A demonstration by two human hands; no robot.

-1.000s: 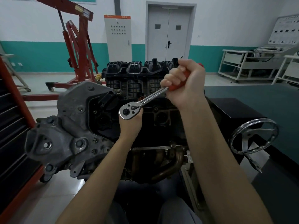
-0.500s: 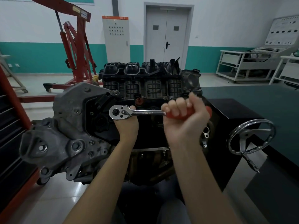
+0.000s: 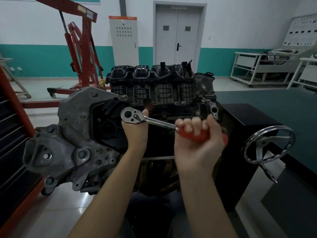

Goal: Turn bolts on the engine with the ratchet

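The ratchet wrench (image 3: pixel 137 118) has a polished, shiny metal head and shaft and a smooth red handle, probably plastic. The engine (image 3: pixel 154 93) shows ribbed matt black plastic on top; its side cover (image 3: pixel 72 134) is dull, rough cast metal. The handwheel (image 3: pixel 268 145) is bright chrome.

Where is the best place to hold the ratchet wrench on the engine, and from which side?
Grip the ratchet wrench by its red handle, from the near side, as the right hand does: it is thick, rounded and farthest from the head. The left hand steadies the head from below.
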